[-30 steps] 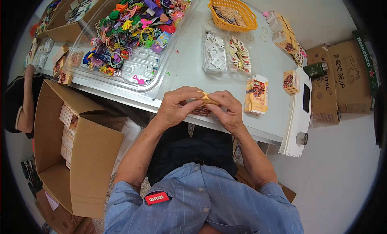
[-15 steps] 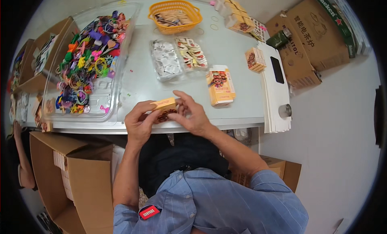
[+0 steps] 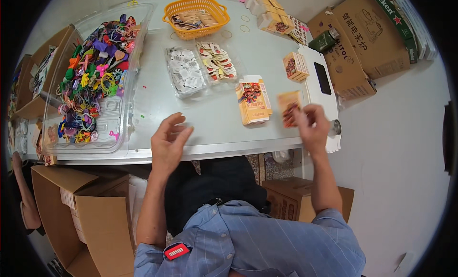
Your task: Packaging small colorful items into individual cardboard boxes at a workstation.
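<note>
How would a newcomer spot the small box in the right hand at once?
On the pale table, look toward the near right corner, where the right hand is. Its fingers hold a small orange box, just right of the stack of orange cartons. Unlike that stack and the boxes beside the black phone, this one is held.

Head-worn view — one wide fisheye, facing steeply down, shirt (image 3: 272, 239) nearest, left hand (image 3: 166, 146) and right hand (image 3: 315, 128) close, table (image 3: 210, 117) beyond — edges bowed.
</note>
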Action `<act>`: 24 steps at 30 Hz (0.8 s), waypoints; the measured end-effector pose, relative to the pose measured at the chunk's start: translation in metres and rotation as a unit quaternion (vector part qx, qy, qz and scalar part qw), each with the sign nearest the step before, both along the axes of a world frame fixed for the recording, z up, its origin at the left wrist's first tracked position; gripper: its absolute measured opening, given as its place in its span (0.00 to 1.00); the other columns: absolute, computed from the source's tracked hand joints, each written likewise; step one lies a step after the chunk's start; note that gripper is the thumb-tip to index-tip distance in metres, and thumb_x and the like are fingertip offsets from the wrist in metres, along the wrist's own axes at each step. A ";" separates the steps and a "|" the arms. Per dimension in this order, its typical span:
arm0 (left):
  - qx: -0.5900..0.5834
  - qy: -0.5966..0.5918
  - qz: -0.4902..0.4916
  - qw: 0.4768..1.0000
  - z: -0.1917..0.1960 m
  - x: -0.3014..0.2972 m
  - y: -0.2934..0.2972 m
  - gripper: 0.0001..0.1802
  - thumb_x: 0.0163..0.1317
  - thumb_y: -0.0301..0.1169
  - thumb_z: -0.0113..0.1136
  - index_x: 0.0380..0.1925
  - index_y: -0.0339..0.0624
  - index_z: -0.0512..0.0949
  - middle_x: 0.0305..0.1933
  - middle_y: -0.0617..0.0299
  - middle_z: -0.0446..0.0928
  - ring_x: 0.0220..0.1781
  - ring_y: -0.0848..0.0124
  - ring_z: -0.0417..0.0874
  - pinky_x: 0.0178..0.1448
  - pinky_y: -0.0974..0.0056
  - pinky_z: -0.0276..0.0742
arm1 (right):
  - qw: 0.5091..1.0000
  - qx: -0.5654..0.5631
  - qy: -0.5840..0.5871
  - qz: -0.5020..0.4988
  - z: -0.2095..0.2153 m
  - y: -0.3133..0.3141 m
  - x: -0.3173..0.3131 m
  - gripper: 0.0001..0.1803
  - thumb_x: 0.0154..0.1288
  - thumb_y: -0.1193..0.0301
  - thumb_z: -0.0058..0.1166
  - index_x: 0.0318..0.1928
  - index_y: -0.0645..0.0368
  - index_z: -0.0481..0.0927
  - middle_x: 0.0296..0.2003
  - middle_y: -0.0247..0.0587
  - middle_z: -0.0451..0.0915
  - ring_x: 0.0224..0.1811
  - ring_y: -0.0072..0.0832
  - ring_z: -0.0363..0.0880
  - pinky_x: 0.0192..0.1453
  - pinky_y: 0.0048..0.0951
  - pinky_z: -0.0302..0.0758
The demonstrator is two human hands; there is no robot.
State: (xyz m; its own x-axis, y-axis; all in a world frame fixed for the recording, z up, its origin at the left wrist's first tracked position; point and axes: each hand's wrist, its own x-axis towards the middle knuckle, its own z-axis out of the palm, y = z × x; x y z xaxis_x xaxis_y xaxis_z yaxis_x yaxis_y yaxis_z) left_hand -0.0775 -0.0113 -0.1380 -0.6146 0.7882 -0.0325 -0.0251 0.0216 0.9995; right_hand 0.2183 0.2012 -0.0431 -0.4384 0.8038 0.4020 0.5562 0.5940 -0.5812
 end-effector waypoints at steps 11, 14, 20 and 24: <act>-0.001 0.009 0.018 1.000 -0.020 -0.004 0.002 0.15 0.66 0.29 0.68 0.51 0.35 0.82 0.43 0.61 0.84 0.43 0.75 0.83 0.49 0.69 0.79 | 0.975 0.083 -0.148 -0.145 -0.051 0.129 0.038 0.17 0.64 0.59 0.66 0.36 0.60 0.76 0.25 0.43 0.79 0.26 0.36 0.77 0.35 0.37 0.75; 0.003 -0.007 0.024 1.000 -0.021 -0.001 0.000 0.14 0.66 0.28 0.68 0.50 0.36 0.82 0.42 0.61 0.84 0.42 0.75 0.83 0.48 0.69 0.80 | 0.990 0.086 -0.090 -0.061 -0.037 0.101 0.000 0.17 0.63 0.59 0.66 0.34 0.59 0.77 0.23 0.41 0.79 0.22 0.36 0.76 0.30 0.33 0.74; -0.011 0.000 0.042 0.999 -0.018 -0.001 -0.002 0.13 0.66 0.27 0.68 0.49 0.36 0.83 0.42 0.61 0.84 0.42 0.76 0.83 0.48 0.69 0.80 | 0.960 0.212 -0.167 -0.074 -0.031 0.161 -0.067 0.14 0.62 0.60 0.64 0.34 0.58 0.79 0.31 0.45 0.82 0.33 0.41 0.82 0.39 0.42 0.77; 0.026 0.002 0.029 0.999 -0.021 0.001 0.004 0.13 0.66 0.28 0.69 0.49 0.35 0.83 0.41 0.61 0.85 0.41 0.75 0.83 0.47 0.69 0.80 | 0.917 0.236 -0.289 -0.139 -0.055 0.206 -0.062 0.10 0.60 0.64 0.62 0.35 0.57 0.79 0.40 0.47 0.81 0.48 0.44 0.79 0.47 0.43 0.77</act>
